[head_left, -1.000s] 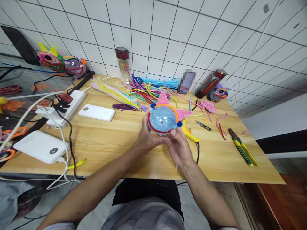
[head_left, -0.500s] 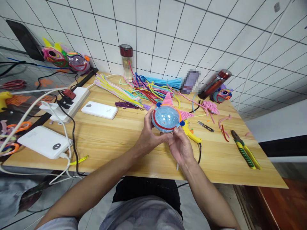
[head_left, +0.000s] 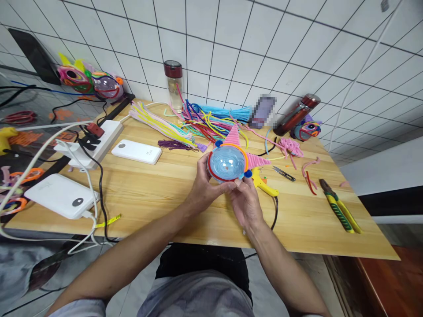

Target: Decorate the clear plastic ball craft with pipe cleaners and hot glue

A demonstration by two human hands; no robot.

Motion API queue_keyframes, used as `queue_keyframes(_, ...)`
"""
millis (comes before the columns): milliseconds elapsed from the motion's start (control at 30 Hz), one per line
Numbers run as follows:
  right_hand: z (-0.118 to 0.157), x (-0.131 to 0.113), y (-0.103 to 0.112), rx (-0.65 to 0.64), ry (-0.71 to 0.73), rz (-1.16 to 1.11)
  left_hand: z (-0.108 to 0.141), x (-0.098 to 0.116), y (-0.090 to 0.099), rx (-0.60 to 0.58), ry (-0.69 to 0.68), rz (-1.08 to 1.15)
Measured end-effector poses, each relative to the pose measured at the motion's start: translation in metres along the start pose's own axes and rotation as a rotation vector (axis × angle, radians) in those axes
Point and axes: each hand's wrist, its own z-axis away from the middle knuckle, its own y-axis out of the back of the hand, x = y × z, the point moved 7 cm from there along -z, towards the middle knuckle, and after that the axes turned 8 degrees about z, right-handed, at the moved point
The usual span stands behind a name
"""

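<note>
Between my two hands is a round craft lantern (head_left: 227, 163) with a clear domed front and pale blue fuzzy strips. Orange and red pipe cleaners line its rim, two pink pointed ears stick out, and dark blue pompoms sit near them. My left hand (head_left: 206, 182) grips its left side, thumb along the bottom. My right hand (head_left: 246, 200) pinches the lower right edge. Just behind the right hand, partly hidden, lies a yellow glue gun (head_left: 268, 188) with a black cord.
Bundles of colored pipe cleaners (head_left: 211, 121) lie at the back beside a glass bottle (head_left: 174, 86). Small snips (head_left: 284, 173) and pliers (head_left: 339, 207) rest on the right. Power banks (head_left: 137, 152), a power strip (head_left: 95, 143) and tangled cables occupy the left.
The lantern has turned slightly in my hands, with its ears and clear dome shifted a little. Both hands keep their hold, and the right hand has moved slightly left.
</note>
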Motion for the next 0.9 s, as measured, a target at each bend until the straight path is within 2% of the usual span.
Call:
queue_keyframes(500, -0.003, -0.002, 0.001, -0.01, -0.019, -0.025, 0.005, 0.005, -0.002, -0.027, -0.029, -0.059)
queue_keyframes(900, 0.003, -0.003, -0.005, 0.022, 0.002, -0.05, 0.006, 0.013, -0.005, -0.078, -0.011, 0.06)
